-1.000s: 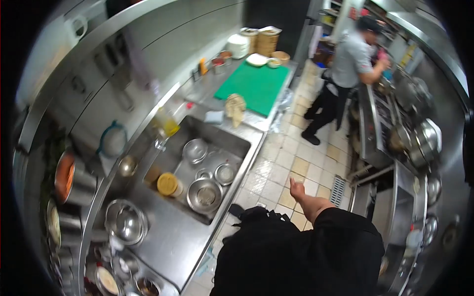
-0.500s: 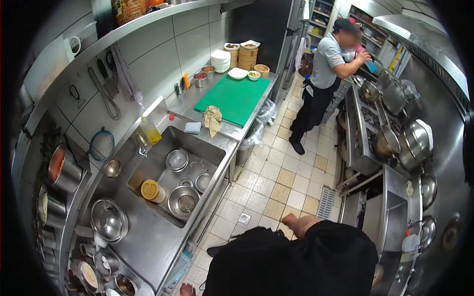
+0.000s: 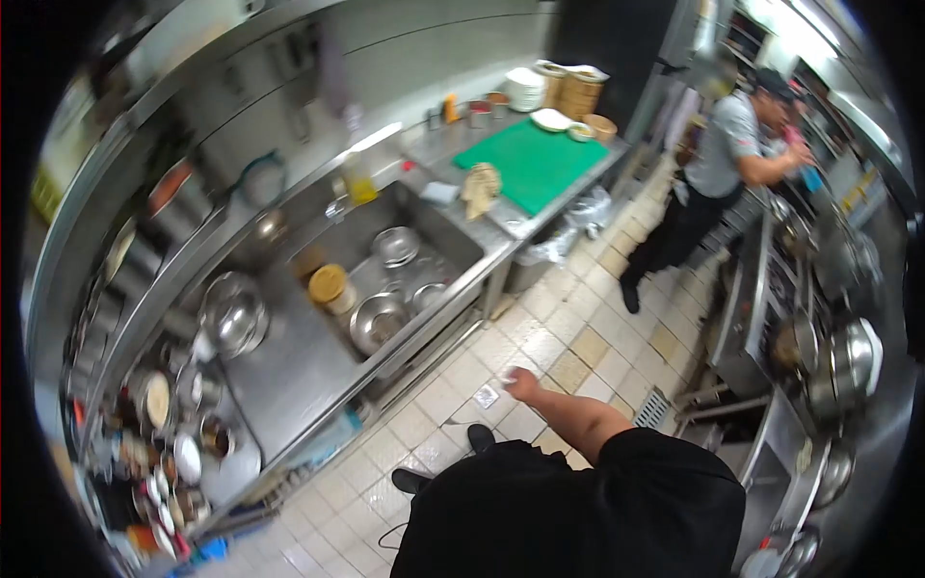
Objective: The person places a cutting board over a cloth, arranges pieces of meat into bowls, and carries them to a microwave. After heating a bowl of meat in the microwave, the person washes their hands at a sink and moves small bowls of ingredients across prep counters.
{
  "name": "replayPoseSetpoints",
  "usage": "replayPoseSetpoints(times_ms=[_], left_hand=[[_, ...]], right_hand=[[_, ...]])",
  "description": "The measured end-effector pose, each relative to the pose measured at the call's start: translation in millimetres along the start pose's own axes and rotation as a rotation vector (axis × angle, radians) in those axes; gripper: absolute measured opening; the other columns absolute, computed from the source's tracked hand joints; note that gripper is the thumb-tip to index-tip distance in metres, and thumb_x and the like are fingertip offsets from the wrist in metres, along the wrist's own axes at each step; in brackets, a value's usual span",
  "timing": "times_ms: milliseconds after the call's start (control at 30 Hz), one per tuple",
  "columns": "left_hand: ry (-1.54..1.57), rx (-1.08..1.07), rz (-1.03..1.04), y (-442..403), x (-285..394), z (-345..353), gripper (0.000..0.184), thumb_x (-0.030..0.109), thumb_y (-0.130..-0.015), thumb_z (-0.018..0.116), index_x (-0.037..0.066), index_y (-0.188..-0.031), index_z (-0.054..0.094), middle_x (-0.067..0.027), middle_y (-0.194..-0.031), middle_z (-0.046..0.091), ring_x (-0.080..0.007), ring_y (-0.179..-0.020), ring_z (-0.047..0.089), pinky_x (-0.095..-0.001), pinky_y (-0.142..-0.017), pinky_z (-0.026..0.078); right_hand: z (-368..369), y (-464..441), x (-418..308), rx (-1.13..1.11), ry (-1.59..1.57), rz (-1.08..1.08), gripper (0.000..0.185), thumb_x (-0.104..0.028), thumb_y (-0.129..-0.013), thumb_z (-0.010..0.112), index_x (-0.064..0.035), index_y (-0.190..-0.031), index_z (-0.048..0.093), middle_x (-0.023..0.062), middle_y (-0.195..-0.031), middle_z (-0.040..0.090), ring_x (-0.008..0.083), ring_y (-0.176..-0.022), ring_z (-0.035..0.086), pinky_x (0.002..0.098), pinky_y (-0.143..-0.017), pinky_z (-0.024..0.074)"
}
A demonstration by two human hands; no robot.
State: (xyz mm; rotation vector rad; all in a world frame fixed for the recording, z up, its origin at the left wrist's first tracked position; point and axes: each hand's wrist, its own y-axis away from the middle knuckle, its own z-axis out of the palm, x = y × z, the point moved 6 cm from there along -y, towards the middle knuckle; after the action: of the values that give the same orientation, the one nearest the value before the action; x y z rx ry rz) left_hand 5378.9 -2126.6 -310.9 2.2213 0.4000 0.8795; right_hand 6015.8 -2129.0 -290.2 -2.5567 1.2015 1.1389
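My right hand point(image 3: 523, 385) is held out in front of me over the tiled floor, its fingers curled closed. A small pale spot shows at the fingertips, too blurred to name. It touches no counter; the steel sink point(image 3: 453, 279) is nearest, off to its left. In the sink lie metal bowls point(image 3: 379, 323) and a tub with a yellow lid point(image 3: 330, 283). My left hand is out of view.
Beyond the sink, a crumpled cloth point(image 3: 480, 189) lies beside a green cutting board point(image 3: 530, 166). A co-worker point(image 3: 718, 144) stands near the stove point(image 3: 756, 289) on the right. Bowls and containers point(image 3: 154, 400) crowd the lower left.
The view has swung, so sink and counter sit further right. My right hand has come up and forward into fuller view. My left hand, at the bottom edge before, has left the picture.
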Motion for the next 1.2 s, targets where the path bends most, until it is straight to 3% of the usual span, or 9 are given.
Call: replayPoseSetpoints(times_ms=[133, 167, 233, 333, 400, 500, 633, 1000, 1200], left_hand=[[-0.245, 0.062, 0.093, 45.1, -79.6, 7.8, 0.036, 0.021, -0.083, 0.066, 0.004, -0.115, 0.063, -0.0164, -0.094, 0.067, -0.0303, -0.086, 0.064, -0.0416, -0.076, 0.051], [-0.311, 0.073, 0.132, 56.4, -96.1, 10.3, 0.035, 0.021, -0.083, 0.065, 0.004, -0.113, 0.064, -0.0164, -0.092, 0.068, -0.0304, -0.085, 0.065, -0.0414, -0.076, 0.052], [-0.342, 0.09, 0.188, 77.2, -115.5, 12.9, 0.032, 0.021, -0.084, 0.064, 0.004, -0.111, 0.066, -0.0163, -0.089, 0.069, -0.0307, -0.082, 0.066, -0.041, -0.074, 0.052], [1.206, 0.094, -0.207, 77.9, -169.3, 22.7, 0.031, 0.023, -0.085, 0.064, 0.009, -0.112, 0.067, -0.0112, -0.093, 0.068, -0.0278, -0.078, 0.065, -0.0413, -0.073, 0.052], [1.22, 0.157, -0.289, 93.0, -216.9, 18.3, 0.028, 0.022, -0.085, 0.064, 0.008, -0.11, 0.066, -0.0108, -0.091, 0.068, -0.0269, -0.076, 0.064, -0.0405, -0.071, 0.051], [1.188, 0.224, -0.481, 141.4, -237.6, -9.7, 0.021, 0.02, -0.086, 0.063, 0.007, -0.103, 0.064, -0.0096, -0.085, 0.065, -0.0242, -0.07, 0.061, -0.0381, -0.065, 0.049], [1.291, 0.281, -0.633, 193.3, -276.7, -18.8, 0.013, 0.016, -0.086, 0.063, 0.006, -0.094, 0.062, -0.008, -0.077, 0.062, -0.0207, -0.061, 0.057, -0.035, -0.056, 0.046], [1.703, 0.614, -0.721, 216.4, -291.2, 3.0, 0.004, 0.002, -0.083, 0.059, 0.003, -0.085, 0.062, -0.0057, -0.069, 0.058, -0.0156, -0.053, 0.054, -0.0293, -0.045, 0.045], [1.74, 0.395, -0.797, 209.6, -265.9, 52.9, 0.013, 0.006, -0.083, 0.062, 0.003, -0.094, 0.069, -0.0047, -0.069, 0.059, -0.0147, -0.051, 0.053, -0.0301, -0.05, 0.046]], right_hand=[[-13.9, 88.6, 98.7, -0.511, 0.421, 0.627, 0.028, -0.026, -0.077, 0.064, -0.0044, -0.094, 0.068, 0.0165, -0.091, 0.069, 0.0276, -0.083, 0.068, 0.0391, -0.076, 0.0531], [6.8, 100.0, 130.4, -0.63, 0.698, -0.174, 0.021, -0.022, -0.08, 0.061, -0.0086, -0.093, 0.069, 0.0133, -0.089, 0.069, 0.0247, -0.083, 0.068, 0.0381, -0.075, 0.0535], [-21.9, 130.9, 83.8, -0.87, 0.838, 0.25, 0.033, -0.019, -0.084, 0.058, -0.0095, -0.115, 0.066, 0.0146, -0.117, 0.065, 0.0277, -0.112, 0.061, 0.0391, -0.093, 0.0477], [-5.3, 138.0, 47.2, -0.553, 0.455, 0.47, 0.033, -0.017, -0.083, 0.057, -0.0019, -0.111, 0.064, 0.0195, -0.113, 0.065, 0.0315, -0.11, 0.062, 0.0391, -0.088, 0.0491], [15.5, 146.8, 11.4, -0.454, 0.318, 0.656, 0.033, -0.018, -0.079, 0.061, 0.0006, -0.107, 0.063, 0.0235, -0.111, 0.065, 0.0341, -0.106, 0.063, 0.0397, -0.085, 0.0513], [107.3, 101.9, -22.1, -0.268, 0.26, 0.211, 0.024, -0.015, -0.069, 0.071, 0.0031, -0.079, 0.059, 0.0122, -0.067, 0.059, 0.0229, -0.058, 0.057, 0.0415, -0.048, 0.0444], [169.9, 111.4, -194.6, -0.263, 0.161, -0.109, 0.048, -0.02, -0.064, 0.081, -0.004, -0.104, 0.06, 0.0188, -0.101, 0.065, 0.0311, -0.095, 0.064, 0.0381, -0.084, 0.0509], [250.9, 211.6, -447.2, -0.338, 0.053, -0.768, 0.055, -0.011, -0.076, 0.068, -0.0043, -0.126, 0.045, 0.0207, -0.134, 0.038, 0.0363, -0.129, 0.037, 0.0394, -0.108, 0.0333], [305.4, 237.8, -486.0, -0.463, 0.083, -0.927, 0.057, -0.007, -0.077, 0.064, -0.0015, -0.129, 0.041, 0.0248, -0.137, 0.035, 0.0405, -0.13, 0.035, 0.0422, -0.109, 0.031]])
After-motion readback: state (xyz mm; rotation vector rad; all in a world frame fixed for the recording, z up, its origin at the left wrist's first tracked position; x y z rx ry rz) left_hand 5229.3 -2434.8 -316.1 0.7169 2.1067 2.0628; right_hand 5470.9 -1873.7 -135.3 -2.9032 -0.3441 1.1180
